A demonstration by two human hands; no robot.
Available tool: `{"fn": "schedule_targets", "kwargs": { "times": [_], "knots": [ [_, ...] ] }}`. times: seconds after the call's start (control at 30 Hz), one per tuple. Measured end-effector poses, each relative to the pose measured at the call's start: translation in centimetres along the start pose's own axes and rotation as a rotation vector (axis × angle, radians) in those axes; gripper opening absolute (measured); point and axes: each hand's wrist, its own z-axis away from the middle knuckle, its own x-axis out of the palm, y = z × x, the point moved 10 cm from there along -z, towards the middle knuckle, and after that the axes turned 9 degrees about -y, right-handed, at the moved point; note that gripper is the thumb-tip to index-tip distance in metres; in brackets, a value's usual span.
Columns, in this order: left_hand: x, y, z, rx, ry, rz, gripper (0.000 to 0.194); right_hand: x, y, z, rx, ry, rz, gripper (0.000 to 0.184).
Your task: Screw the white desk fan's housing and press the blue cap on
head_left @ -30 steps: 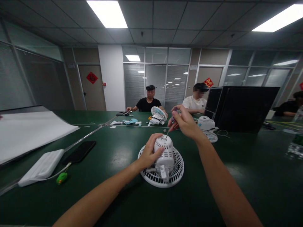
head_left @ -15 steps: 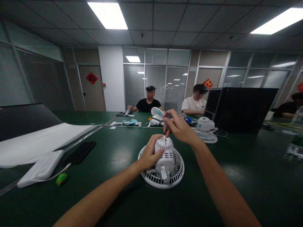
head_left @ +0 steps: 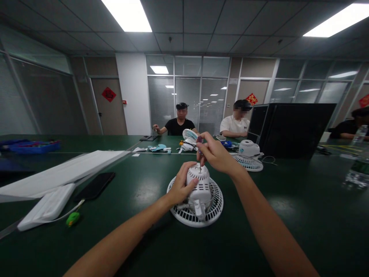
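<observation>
Here's my left hand [head_left: 183,182], clamped around the motor housing of the white fan [head_left: 202,193], which lies grille-down on the worktop [head_left: 230,250] right in front of me. And my right hand [head_left: 213,152] – just above it, fingers pinched on the purple handle of a screwdriver [head_left: 200,142]! The shaft points straight down at the top of the housing; whether the tip is seated, I can't tell. Over on my left, a black phone [head_left: 96,186] lies beside a white slab-like device [head_left: 47,206].
</observation>
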Motion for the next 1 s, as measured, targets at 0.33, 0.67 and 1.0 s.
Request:
{"fn": "schedule_targets", "kwargs": {
  "times": [0.33,0.67,1.0],
  "knots": [
    [0.2,1.1,0.2,0.05,-0.016,-0.07,0.029,-0.1,0.7,-0.2,0.026,0.008,-0.002,0.007],
    [0.3,1.9,0.2,0.098,-0.036,-0.129,0.019,-0.9,1.3,-0.1,-0.001,0.055,-0.11,0.013],
    [0.2,1.8,0.2,0.105,-0.026,-0.115,0.02,-0.4,1.2,-0.2,-0.001,0.023,-0.087,0.011]
  ]
}}
